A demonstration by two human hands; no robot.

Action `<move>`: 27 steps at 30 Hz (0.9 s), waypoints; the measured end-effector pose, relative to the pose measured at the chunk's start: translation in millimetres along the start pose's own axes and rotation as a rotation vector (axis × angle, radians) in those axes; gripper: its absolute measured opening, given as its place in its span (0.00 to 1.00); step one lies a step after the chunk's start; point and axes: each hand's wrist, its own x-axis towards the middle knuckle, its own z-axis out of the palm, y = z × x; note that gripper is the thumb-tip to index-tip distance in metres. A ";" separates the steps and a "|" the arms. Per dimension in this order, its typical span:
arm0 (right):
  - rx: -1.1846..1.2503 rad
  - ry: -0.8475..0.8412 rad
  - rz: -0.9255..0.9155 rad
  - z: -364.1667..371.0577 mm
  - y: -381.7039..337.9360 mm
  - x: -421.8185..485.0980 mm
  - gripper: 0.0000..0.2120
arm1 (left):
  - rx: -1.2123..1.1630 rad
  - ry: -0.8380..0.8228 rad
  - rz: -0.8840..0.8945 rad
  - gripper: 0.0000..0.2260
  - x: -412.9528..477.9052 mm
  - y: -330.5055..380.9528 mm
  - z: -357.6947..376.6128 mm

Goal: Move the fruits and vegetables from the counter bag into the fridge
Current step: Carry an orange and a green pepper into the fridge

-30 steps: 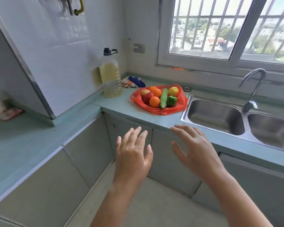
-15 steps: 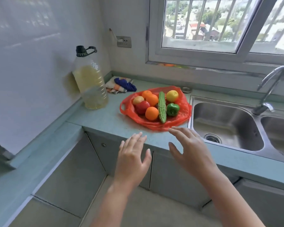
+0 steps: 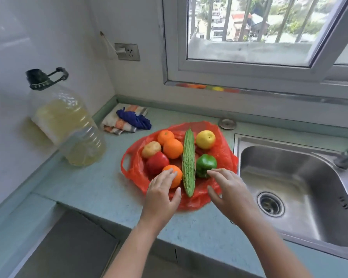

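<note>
On the bench (image 3: pixel 100 189), just beside the sink (image 3: pixel 237 141), a red bag (image 3: pixel 223 155) is spread open with the fruits and vegetables heaped on it. The fingers (image 3: pixel 167 175) of the left hand (image 3: pixel 161 197) are held straight and loosely spread over the nearest orange (image 3: pixel 178 179), at or just above its skin, while those of the right hand (image 3: pixel 231 195) are splayed open with the tips at the near side of the green pepper (image 3: pixel 205 163). Nothing is gripped by either hand, and the bitter gourd (image 3: pixel 188 161) is seen lying between the two.

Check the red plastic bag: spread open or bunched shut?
Spread open: the red plastic bag lies flat on the pale green counter, contents exposed.
</note>
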 end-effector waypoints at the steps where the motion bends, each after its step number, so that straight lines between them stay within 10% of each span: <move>1: -0.002 -0.026 0.007 8.7 9.4 6.8 0.17 | 0.013 -0.007 0.001 0.23 9.1 -4.9 5.9; 27: 0.063 -0.159 0.070 111.6 103.5 57.7 0.41 | 0.238 -0.164 0.103 0.38 63.1 -98.6 69.6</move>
